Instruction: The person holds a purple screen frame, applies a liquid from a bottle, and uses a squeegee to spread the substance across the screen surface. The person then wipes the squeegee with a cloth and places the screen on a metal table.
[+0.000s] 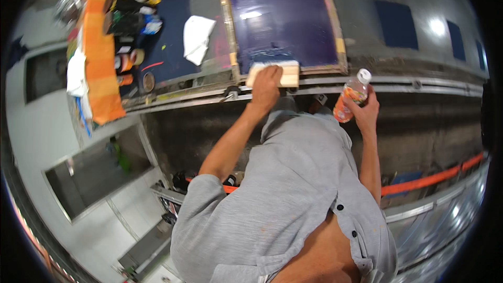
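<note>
Squeegee (290, 75) at nr end of screen (288, 15), contact unclear | L hand (266, 82) pinching it | R hand (367, 112) round btl (352, 94)

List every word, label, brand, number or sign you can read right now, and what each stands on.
No text can be read in this view.
Clear bottle in the right hand: colourful label, too small and blurred to read.
Wooden block in the left hand's grip: no lettering visible.
Blue-and-white item among the clutter at left: any markings are too blurred to read.
</note>
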Available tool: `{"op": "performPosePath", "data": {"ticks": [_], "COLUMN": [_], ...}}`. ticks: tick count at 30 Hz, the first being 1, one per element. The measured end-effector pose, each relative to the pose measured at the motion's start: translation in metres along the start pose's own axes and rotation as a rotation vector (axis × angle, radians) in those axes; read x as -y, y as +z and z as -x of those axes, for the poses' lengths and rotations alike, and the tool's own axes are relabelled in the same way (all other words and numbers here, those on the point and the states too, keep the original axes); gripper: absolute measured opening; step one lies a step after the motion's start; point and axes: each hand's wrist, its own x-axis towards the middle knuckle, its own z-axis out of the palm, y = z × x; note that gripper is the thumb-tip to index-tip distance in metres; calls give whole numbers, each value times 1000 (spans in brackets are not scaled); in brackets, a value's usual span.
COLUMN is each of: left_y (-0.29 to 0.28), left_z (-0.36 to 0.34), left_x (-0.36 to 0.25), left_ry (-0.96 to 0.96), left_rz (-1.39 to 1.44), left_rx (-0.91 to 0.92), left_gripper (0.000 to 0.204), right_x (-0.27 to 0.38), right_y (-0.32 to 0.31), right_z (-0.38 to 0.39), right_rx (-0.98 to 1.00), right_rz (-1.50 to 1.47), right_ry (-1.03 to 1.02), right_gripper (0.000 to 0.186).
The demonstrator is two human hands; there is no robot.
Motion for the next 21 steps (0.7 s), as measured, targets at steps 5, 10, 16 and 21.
{"op": "performPosePath", "data": {"ticks": [5, 10, 16, 21], "left_y": [-42, -23, -81, -128], "left_z": [-8, 15, 60, 141], "left_x": [-18, 18, 24, 52], "left_ry": [-289, -778, -901, -656], "left_rz": [157, 782, 1564, 2064], "left_rx": [-151, -544, -756, -898], "left_gripper": [34, 37, 43, 49], "right_x": [-23, -22, 15, 97], "right_y": [-3, -2, 12, 98], "right_z": [-10, -11, -13, -31], "right_rx": [76, 105, 181, 347], "right_rz": [-121, -87, -118, -41], "right_ry": [-18, -136, -174, -330], "right_gripper": [73, 75, 71, 62]}}
